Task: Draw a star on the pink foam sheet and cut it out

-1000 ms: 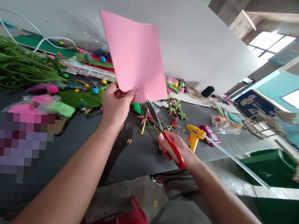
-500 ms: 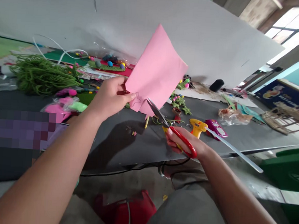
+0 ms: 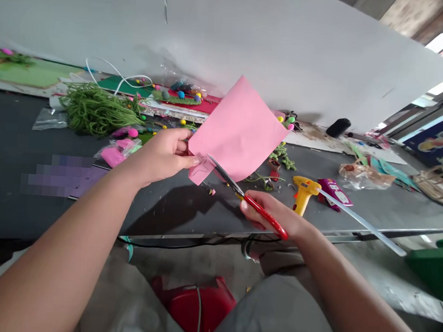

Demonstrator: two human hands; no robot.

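- Pink sheet (image 3: 243,127) is up in the air over the grey table (image 3: 11,136), between the two hands, its lower corner at the left fingers.
- Left hand (image 3: 165,154): pinched nearly closed on that corner, thumb in front, right beside a drawn outline (image 3: 200,167).
- Right hand (image 3: 266,209): curled around the red handle of the scissors (image 3: 258,207), blades against the sheet near the outline; I can't tell how wide they're parted.

The head view looks forward, down over the table (image 3: 15,131).
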